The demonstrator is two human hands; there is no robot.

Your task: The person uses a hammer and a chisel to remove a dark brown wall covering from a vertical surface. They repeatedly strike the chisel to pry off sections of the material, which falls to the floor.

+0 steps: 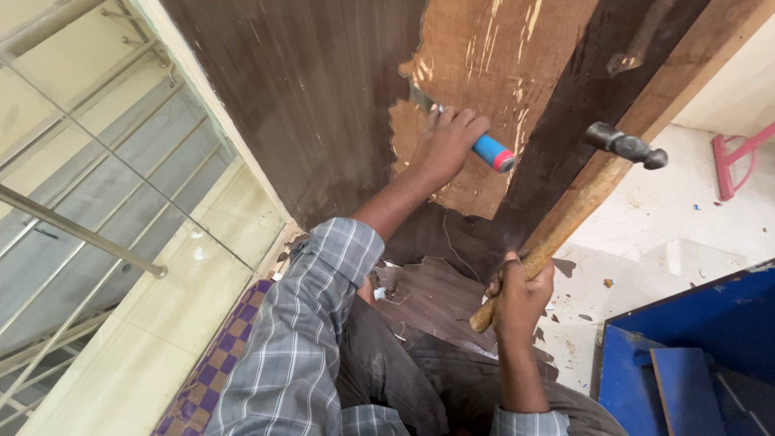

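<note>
To the left of my left hand [442, 145] the dark brown laminated wooden panel [323, 105] ends at a pale cream frame edge [211, 105], with a glass pane and steel rails [89, 234] just beyond it, so there is little room on that side. To the right of my right hand [519, 295] a light wooden strip [678, 81] borders the panel, and past it lies open pale floor [670, 234] scattered with small chips.

Below and right of my right hand stands a blue metal box [694, 355], near the elbow. Farther right, well apart from both hands, a red frame [739, 161] rests on the floor. Between my two forearms, torn dark laminate sheets [436, 295] lie curled over my lap. A purple and tan checked mat [214, 371] shows under my left sleeve.

My left hand is closed around a chisel with a blue and red plastic handle [476, 141], its blade touching the panel at the boundary of the stripped area. My right hand is closed around the lower end of a wooden-handled hammer with a dark steel head [626, 145]; the head hangs just right of the chisel's handle end, apart from it. Above my left hand the panel shows a bare patch of light brown wood [476, 56] with ragged edges and pale scratches.
</note>
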